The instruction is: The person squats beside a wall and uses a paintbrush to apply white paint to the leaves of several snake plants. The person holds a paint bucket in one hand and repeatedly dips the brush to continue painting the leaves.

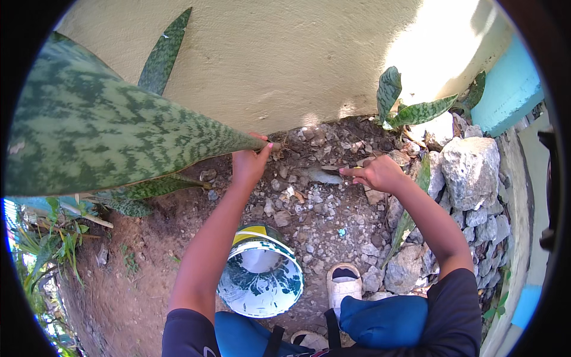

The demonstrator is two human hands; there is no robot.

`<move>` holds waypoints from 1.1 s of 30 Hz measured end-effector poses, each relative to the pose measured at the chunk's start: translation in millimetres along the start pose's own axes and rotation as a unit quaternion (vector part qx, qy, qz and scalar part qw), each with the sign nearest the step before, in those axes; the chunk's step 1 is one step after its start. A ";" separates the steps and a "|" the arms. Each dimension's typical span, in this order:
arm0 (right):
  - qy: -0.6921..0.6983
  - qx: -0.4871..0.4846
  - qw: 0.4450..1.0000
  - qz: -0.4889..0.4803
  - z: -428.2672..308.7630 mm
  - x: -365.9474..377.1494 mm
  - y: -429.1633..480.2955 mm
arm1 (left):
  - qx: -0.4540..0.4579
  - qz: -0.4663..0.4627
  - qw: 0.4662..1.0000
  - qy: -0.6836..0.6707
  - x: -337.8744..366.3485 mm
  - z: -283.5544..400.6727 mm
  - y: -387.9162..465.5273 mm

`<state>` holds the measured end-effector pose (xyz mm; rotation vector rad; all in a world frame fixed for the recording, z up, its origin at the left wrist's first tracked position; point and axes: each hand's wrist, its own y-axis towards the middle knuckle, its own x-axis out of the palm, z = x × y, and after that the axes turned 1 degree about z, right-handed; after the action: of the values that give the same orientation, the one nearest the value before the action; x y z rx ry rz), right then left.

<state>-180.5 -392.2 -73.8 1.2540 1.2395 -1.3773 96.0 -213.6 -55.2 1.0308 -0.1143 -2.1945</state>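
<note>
My left hand point(251, 161) grips a large mottled snake plant leaf point(120, 129) near its narrow base, where some thin roots show. The leaf spreads up and left across the view, close to the camera. My right hand point(381, 175) is closed around the handle of a hand tool point(323, 175) with a grey metal blade; the handle is mostly hidden. Its blade points left and lies against the loose, stony soil point(285, 178). Below my forearms a paint-stained plastic bucket point(261, 279) tilts toward me, and its visible inside holds only dried paint.
A cream wall point(285, 58) rises behind the soil. Another snake plant point(408, 107) grows by it at the right. Stacked rocks point(473, 174) line the right side, with a loose leaf point(408, 218) against them. Green plants point(58, 250) stand at left. My shoe point(344, 285) is beside the bucket.
</note>
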 end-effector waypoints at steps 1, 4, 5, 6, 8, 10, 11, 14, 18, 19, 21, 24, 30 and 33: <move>0.002 -0.007 1.000 0.009 -2.3 -0.1 -7.2 | -0.008 -0.012 1.000 0.014 4.5 -4.2 -0.7; 0.000 0.031 0.996 -0.078 -7.2 -3.0 -20.3 | -0.031 -0.042 0.998 0.041 16.5 -12.6 -0.6; 0.007 0.053 0.996 -0.074 -7.5 -5.4 -23.2 | -0.040 -0.047 0.997 0.041 19.1 -13.8 0.6; 0.017 0.069 0.994 -0.080 -8.0 -8.2 -25.4 | -0.051 -0.055 0.996 0.041 20.4 -14.4 1.5; 0.043 0.111 0.992 -0.041 -7.3 -15.6 -28.2 | -0.064 -0.046 0.996 0.034 19.5 -14.4 3.4; 0.080 0.157 0.984 0.031 -6.3 -24.2 -28.4 | -0.083 -0.044 0.995 0.034 17.5 -13.9 6.7; 0.058 0.167 0.982 0.069 -6.3 -27.9 -26.4 | -0.095 -0.044 0.994 0.039 16.3 -14.1 9.7; -0.008 0.190 0.976 0.103 -6.1 -35.3 -10.6 | -0.116 -0.047 0.990 0.058 16.0 -14.8 17.7; -0.079 0.158 0.982 0.073 -9.8 -26.1 36.9 | -0.157 -0.032 0.987 -0.007 23.6 -14.1 27.5; -0.079 0.156 0.979 0.102 -7.3 -23.7 44.3 | -0.161 -0.035 0.986 0.000 25.5 -14.0 30.1; -0.028 0.155 0.983 0.091 -2.9 -21.1 52.1 | -0.179 -0.046 0.983 0.011 28.8 -14.9 38.7; 0.040 0.139 0.989 0.043 -0.6 -27.7 41.1 | -0.166 -0.081 0.983 0.015 27.1 -21.5 54.3; 0.171 0.271 0.946 -0.053 -16.0 -51.4 -8.1 | -0.219 -0.107 0.970 -0.027 16.9 -39.6 53.4; 0.172 0.260 0.949 -0.048 -21.4 -44.2 -17.4 | -0.271 -0.001 0.950 -0.155 20.1 -36.4 36.6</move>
<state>-190.2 -369.7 -27.8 1.8842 1.2157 -1.6730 133.3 -246.3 -79.9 0.3780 0.3330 -2.1901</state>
